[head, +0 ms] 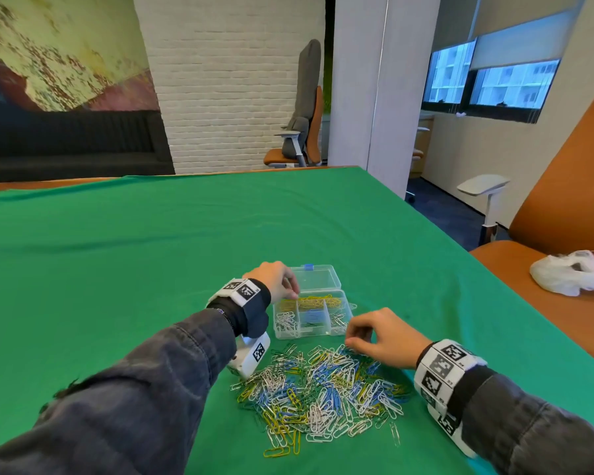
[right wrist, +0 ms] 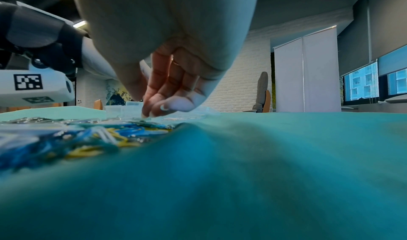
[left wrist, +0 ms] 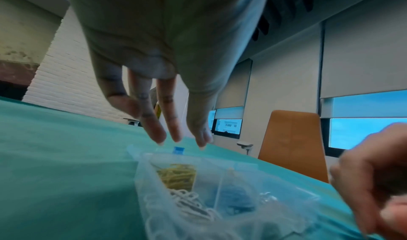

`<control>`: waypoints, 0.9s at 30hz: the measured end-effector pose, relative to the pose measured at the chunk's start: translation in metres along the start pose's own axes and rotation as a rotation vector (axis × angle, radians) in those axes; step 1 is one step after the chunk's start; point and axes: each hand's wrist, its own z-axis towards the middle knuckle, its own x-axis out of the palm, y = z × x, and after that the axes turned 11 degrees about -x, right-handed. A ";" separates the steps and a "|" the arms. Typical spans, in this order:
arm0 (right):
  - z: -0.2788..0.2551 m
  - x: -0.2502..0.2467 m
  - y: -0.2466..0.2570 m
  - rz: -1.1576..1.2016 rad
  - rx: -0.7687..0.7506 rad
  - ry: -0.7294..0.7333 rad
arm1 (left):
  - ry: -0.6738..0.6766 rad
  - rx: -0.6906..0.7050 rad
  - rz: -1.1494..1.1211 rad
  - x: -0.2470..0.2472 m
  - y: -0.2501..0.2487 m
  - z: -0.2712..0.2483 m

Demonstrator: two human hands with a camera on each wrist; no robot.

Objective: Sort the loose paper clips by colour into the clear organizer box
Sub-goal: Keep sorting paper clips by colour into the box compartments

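The clear organizer box [head: 345, 325] stands open on the green cloth with its lid [head: 318, 277] folded back. Its compartments hold yellow clips [left wrist: 176, 176], white clips [left wrist: 189, 202] and blue clips [left wrist: 235, 196]. My left hand [head: 292, 293] hovers over the yellow compartment, its fingers [left wrist: 154, 130] straight and pointing down with nothing in them. A loose pile of mixed paper clips [head: 323, 389] lies in front of the box. My right hand [head: 352, 342] is down at the pile's far edge, and its curled fingertips [right wrist: 154, 110] pinch at a clip there.
The green cloth's right edge [head: 494, 303] runs close by. Beyond it an orange seat [head: 515, 265] carries a crumpled white bag [head: 570, 272]. The white camera unit [head: 251, 354] under my left wrist hangs just left of the pile. Green cloth stretches far and left of the box.
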 end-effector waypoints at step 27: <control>-0.003 -0.004 0.008 -0.015 -0.079 0.116 | 0.123 0.109 0.239 0.047 -0.039 -0.081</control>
